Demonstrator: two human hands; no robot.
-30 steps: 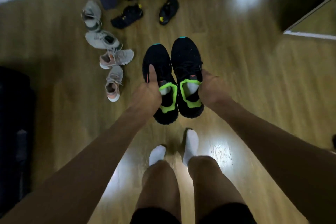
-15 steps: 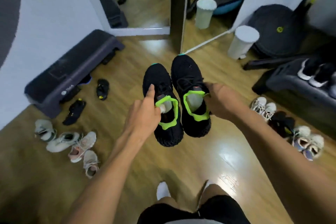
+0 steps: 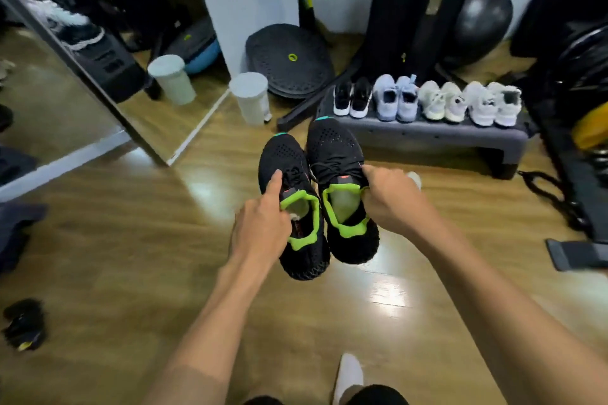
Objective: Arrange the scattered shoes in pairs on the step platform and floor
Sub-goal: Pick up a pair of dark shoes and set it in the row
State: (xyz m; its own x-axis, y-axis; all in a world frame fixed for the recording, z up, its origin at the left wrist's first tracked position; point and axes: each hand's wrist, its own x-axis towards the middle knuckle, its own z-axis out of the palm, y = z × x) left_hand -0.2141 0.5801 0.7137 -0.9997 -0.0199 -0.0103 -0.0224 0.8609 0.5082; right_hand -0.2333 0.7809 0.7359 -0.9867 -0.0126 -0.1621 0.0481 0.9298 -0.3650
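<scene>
Your left hand holds the left black sneaker by its lime-green collar, grip pinched on the collar's inner edge with the index finger stretched forward along the laces. Your right hand holds the right black sneaker the same way, grip pinched on the right side of its collar. Both shoes hang above the wooden floor, side by side and touching, toes pointing away from you, the right one slightly further forward.

Ahead of the toes stands the grey step platform, carrying four pairs in a row, heels towards you: a black-and-white pair at the left end, then a pale blue pair, an off-white pair and a white pair at the right end. The right sneaker's toe overlaps the platform's left front corner in this view; you cannot tell whether it touches.

A small black shoe with a yellow mark lies on the floor far to your left. A white lidded bin stands left of the platform, beside a mirror.
</scene>
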